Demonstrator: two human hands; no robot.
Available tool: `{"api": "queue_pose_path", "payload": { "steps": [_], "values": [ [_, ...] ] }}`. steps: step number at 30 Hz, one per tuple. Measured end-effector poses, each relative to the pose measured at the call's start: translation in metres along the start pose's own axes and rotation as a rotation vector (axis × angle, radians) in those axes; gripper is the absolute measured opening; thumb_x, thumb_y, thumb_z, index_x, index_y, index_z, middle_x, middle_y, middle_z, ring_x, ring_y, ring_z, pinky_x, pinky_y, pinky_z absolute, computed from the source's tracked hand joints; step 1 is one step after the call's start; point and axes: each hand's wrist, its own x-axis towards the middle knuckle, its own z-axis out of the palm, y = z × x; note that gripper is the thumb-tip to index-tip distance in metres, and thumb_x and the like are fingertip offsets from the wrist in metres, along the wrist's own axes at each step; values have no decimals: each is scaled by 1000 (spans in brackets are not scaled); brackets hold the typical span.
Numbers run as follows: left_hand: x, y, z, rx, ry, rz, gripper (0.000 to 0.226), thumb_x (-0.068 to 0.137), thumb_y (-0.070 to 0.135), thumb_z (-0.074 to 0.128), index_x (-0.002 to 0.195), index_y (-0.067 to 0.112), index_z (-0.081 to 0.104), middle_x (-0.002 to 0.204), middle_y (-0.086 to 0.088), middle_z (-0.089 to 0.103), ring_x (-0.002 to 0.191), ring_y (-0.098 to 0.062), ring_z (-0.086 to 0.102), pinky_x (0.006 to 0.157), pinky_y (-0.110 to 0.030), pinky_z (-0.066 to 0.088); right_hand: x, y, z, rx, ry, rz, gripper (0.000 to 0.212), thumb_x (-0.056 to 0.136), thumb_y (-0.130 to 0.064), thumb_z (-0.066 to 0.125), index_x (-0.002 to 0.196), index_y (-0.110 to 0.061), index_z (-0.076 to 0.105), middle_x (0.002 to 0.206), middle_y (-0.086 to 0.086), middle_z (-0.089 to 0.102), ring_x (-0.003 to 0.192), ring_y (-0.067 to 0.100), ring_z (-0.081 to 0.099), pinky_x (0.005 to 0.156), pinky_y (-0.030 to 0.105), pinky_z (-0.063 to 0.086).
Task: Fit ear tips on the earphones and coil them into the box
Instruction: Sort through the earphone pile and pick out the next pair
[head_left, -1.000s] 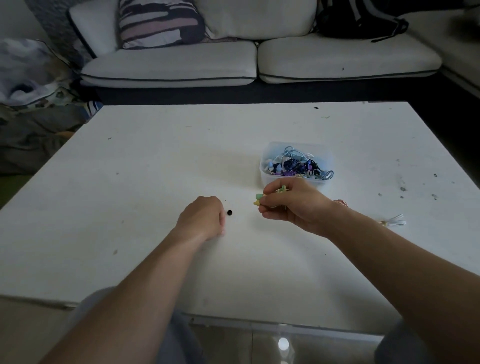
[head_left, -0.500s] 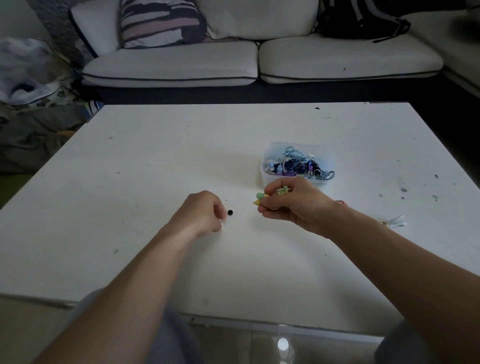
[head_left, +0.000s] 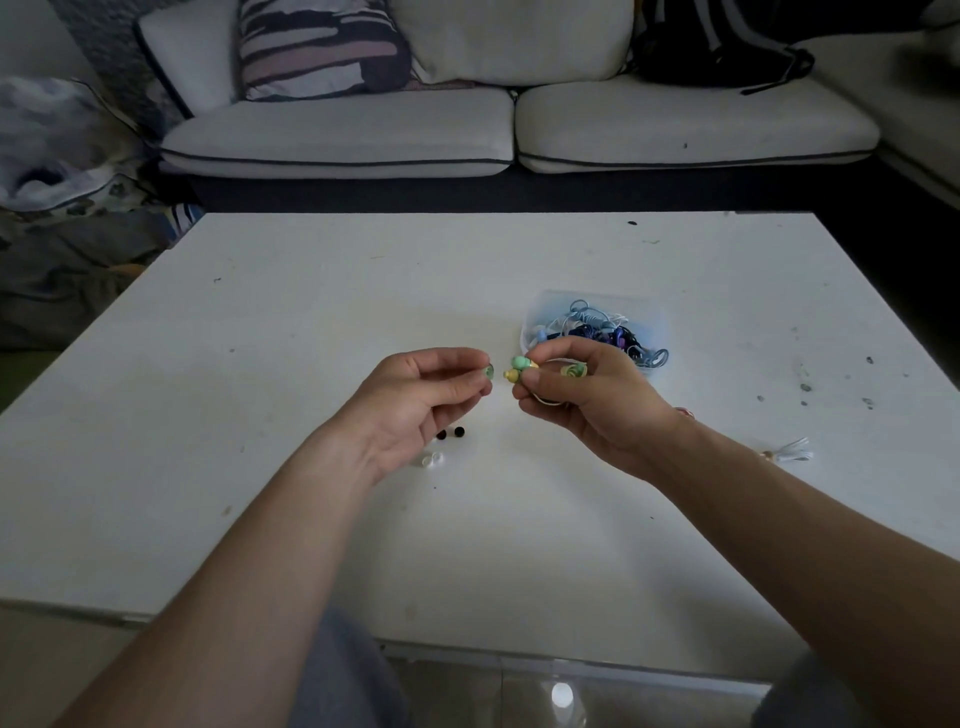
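Observation:
My right hand (head_left: 587, 400) grips a coiled yellow-green earphone (head_left: 519, 368), its two buds sticking out to the left and a loop of cord showing under the fingers. My left hand (head_left: 415, 405) is raised off the table and pinches a small green ear tip (head_left: 488, 371) between thumb and forefinger, a short gap from the buds. Behind my right hand stands the clear plastic box (head_left: 597, 306), filled with tangled blue, purple and black earphones. Two black ear tips (head_left: 451, 433) and a white ear tip (head_left: 432, 460) lie on the table under my left hand.
The white table (head_left: 260, 415) has a white tasselled item (head_left: 789, 453) at the right and dark specks near the right edge. A white sofa (head_left: 467, 130) with cushions and a black bag stands beyond the table. Piled fabric lies at the left.
My left hand has lifted from the table, turned palm up and now pinches a green ear tip close to the buds. The ear tips it covered are now exposed. My right hand rose slightly.

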Motion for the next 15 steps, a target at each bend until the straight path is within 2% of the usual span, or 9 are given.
{"api": "queue_pose_path", "payload": {
  "steps": [4, 11, 15],
  "values": [
    [0, 1, 2, -56, -9, -4, 18, 87, -8, 61, 94, 5, 71, 83, -8, 73, 78, -13, 72, 71, -18, 57, -1, -2, 1, 42, 2, -16, 14, 88, 10, 63, 89, -4, 61, 79, 13, 71, 76, 24, 72, 74, 30, 61],
    [0, 0, 4, -52, -37, -8, 18, 85, -7, 62, 92, 7, 71, 84, -8, 74, 78, -14, 72, 69, -18, 57, -2, -2, 2, 3, -3, -34, 15, 86, 10, 66, 92, -3, 61, 92, 24, 65, 79, 28, 72, 77, 33, 61],
    [-1, 0, 6, -52, -49, -6, 17, 82, -6, 64, 91, 8, 70, 83, -8, 74, 77, -14, 72, 68, -18, 57, -3, -2, 1, -13, -5, -37, 15, 84, 9, 67, 91, -3, 62, 91, 24, 66, 80, 29, 72, 77, 35, 61]
  ]
}}
